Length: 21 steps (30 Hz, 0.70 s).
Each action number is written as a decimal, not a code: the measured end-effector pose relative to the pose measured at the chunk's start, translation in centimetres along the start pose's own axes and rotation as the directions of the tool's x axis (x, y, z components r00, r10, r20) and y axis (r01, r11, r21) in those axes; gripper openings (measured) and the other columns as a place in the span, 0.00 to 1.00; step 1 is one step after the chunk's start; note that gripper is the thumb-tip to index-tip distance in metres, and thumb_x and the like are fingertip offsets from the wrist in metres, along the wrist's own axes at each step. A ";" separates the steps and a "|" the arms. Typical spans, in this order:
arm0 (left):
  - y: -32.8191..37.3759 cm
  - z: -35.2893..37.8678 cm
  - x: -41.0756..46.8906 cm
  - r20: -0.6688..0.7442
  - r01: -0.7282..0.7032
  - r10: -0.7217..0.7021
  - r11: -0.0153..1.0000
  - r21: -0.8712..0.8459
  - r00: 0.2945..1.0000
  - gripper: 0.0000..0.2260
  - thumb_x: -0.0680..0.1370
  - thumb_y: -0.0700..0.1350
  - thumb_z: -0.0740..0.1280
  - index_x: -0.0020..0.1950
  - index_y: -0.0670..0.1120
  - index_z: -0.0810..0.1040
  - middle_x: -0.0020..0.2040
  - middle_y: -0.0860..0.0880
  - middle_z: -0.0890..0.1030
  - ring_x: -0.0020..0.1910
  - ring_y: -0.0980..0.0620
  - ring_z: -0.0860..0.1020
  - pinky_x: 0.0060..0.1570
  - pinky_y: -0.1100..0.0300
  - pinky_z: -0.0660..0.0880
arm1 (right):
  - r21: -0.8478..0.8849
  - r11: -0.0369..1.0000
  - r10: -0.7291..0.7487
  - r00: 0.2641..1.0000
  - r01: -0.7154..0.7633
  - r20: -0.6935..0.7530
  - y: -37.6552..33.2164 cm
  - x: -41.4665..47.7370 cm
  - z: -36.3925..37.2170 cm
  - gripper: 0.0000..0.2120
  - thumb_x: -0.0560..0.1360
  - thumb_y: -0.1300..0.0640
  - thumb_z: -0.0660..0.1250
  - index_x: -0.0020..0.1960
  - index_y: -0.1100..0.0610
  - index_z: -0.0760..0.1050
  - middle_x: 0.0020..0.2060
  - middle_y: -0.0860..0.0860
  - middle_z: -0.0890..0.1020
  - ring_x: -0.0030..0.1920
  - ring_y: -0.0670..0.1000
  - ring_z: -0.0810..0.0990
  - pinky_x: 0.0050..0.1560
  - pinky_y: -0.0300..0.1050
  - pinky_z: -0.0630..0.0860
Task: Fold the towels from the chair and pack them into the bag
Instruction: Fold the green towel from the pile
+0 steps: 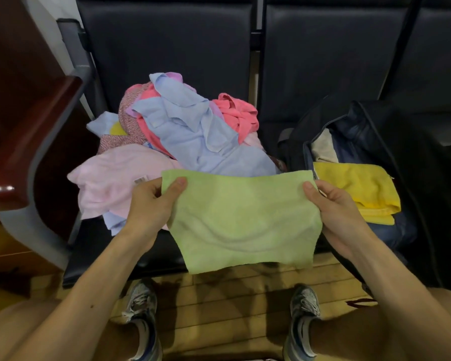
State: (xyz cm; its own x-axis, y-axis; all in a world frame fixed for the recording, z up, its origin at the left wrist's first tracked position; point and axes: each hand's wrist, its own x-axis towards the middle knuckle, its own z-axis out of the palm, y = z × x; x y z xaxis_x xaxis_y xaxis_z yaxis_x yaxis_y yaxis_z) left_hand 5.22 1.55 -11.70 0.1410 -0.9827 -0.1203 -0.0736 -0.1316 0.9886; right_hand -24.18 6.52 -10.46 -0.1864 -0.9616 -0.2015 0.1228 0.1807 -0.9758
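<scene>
Green towel [242, 217] hangs between the two hands, stretched flat — long axis running hand to hand, top edge level, lower edge drooping toward the floor. Left hand [151, 201] pinches the top left corner, thumb on the front; right hand [336, 204] pinches the top right corner likewise. Risk: a slack pinch lets a corner slip, so the fold goes crooked or the cloth drops. Beyond the hands lies the towel pile [177, 136]; just past the right hand, the open bag [370, 126] with a yellow towel [359, 188] at its mouth.

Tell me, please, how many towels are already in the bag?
2: a yellow towel at the bag's near edge, a beige one behind it; more may be hidden underneath.
</scene>
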 end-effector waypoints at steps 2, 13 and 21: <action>0.0 0.6 -0.4 0.018 0.013 -0.012 1.000 -0.012 1.000 0.08 0.80 0.44 0.68 0.44 0.44 0.84 0.39 0.49 0.86 0.37 0.55 0.83 0.34 0.63 0.77 | -0.028 0.999 -0.041 0.999 0.041 0.009 0.2 -0.2 0.2 0.11 0.80 0.56 0.64 0.56 0.61 0.80 0.49 0.56 0.86 0.49 0.53 0.84 0.49 0.46 0.81; 0.5 4.8 -3.6 0.219 0.053 -0.047 0.998 -0.024 0.975 0.07 0.79 0.42 0.69 0.43 0.44 0.84 0.35 0.52 0.85 0.32 0.59 0.81 0.30 0.67 0.74 | -0.141 0.964 -0.207 0.970 0.224 0.127 1.4 -1.2 4.4 0.11 0.74 0.44 0.71 0.48 0.50 0.86 0.39 0.79 0.74 0.40 0.57 0.72 0.38 0.57 0.70; 0.2 6.5 -4.4 0.364 0.070 -0.056 0.997 -0.026 0.930 0.07 0.80 0.43 0.68 0.51 0.44 0.86 0.45 0.46 0.87 0.46 0.48 0.86 0.45 0.53 0.82 | -0.161 0.951 -0.241 0.958 0.266 0.158 2.1 -2.2 6.4 0.09 0.80 0.60 0.65 0.52 0.55 0.84 0.39 0.53 0.87 0.41 0.53 0.86 0.42 0.49 0.83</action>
State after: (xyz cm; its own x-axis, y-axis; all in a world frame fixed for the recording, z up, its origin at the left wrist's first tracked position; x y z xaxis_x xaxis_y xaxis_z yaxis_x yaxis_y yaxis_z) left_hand -1.81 5.00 -11.53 -0.2242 -0.9538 -0.2000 -0.0374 -0.1967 0.9798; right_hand -17.22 7.70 -11.54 -0.0543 -0.9970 0.0553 -0.0900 -0.0503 -0.9947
